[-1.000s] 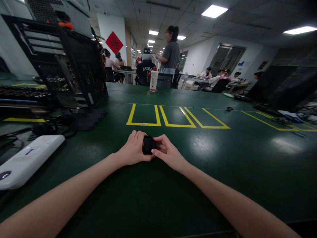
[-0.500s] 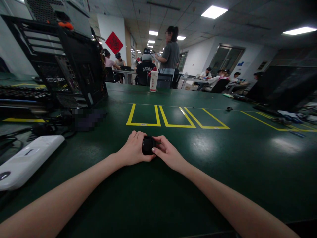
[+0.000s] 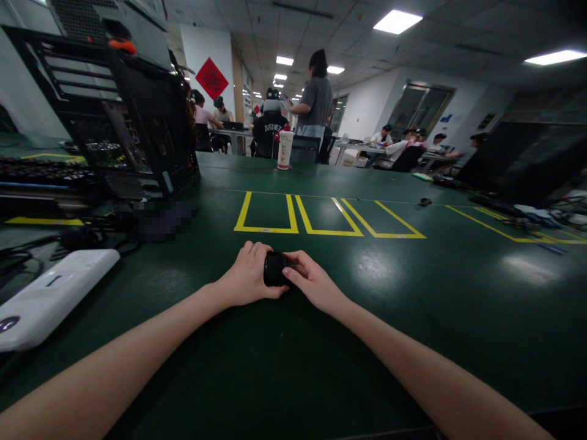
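Note:
A small black rounded object is between my two hands, low over or on the green table; which of the two I cannot tell. My left hand wraps round its left side, with the thumb at its near edge. The thumb and fingers of my right hand pinch at its right side. Part of the object is hidden by the fingers. Beyond my hands, yellow tape outlines mark the table top.
An open black computer case stands at the back left, with cables nearby. At the left lies a white device. A paper cup is at the far edge. Tools lie at the right. Several people are in the background.
The thumb of my right hand has shifted slightly at the object's right side. My left hand stays in place. In the background, the standing person's head has turned.

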### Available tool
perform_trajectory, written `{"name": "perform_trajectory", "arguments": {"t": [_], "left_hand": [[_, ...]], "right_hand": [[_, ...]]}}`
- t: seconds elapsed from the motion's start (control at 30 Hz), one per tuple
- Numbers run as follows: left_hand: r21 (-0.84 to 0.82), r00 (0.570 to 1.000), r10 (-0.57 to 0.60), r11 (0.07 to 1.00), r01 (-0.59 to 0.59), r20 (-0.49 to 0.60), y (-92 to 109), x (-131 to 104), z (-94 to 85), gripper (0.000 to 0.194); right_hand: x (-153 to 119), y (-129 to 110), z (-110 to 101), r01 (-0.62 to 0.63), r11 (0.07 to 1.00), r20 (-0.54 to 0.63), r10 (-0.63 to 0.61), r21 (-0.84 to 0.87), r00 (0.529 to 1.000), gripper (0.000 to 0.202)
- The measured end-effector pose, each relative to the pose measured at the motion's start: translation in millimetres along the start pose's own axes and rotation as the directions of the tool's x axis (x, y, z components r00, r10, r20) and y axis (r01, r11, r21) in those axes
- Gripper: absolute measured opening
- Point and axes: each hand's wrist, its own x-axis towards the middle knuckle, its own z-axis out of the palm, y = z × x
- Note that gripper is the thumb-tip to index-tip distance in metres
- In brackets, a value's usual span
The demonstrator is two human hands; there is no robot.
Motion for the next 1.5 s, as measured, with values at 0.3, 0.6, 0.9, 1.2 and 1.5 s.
{"name": "perform_trajectory", "arguments": {"t": [0.3, 0.6, 0.9, 1.2, 1.5], "left_hand": [[-0.02, 1.0, -0.001, 1.0, 0.001, -0.003, 0.3, 0.4, 0.6, 0.059], [-0.012, 1.0, 0.008, 1.0, -0.008, -0.016, -1.1, 0.5, 2.8, 0.058], [0.011, 0.999, 0.015, 1.0, -0.015, -0.031, -2.0, 1.1, 4.0, 0.06], [-0.008, 1.0, 0.01, 1.0, -0.01, -0.021, -2.0, 0.2, 3.1, 0.06], [-0.013, 1.0, 0.008, 1.0, -0.009, -0.027, -0.8, 0.4, 1.9, 0.06]], "right_hand": [[-7.1, -7.7, 2.7, 0.054, 0.998, -0.02, -0.054, 0.025, 0.998, 0.014], [-1.3, 0.2, -0.2, 0.021, 0.999, -0.001, -0.021, -0.048, 1.0, 0.036], [-3.5, -2.3, 2.1, 0.083, 0.996, -0.017, -0.083, 0.025, 0.996, 0.017], [0.6, 1.2, -2.6, 0.008, 1.0, 0.008, -0.008, 0.017, 1.0, 0.029], [-2.4, -2.4, 0.2, 0.043, 0.994, -0.028, -0.04, 0.105, 0.999, 0.018]]}}
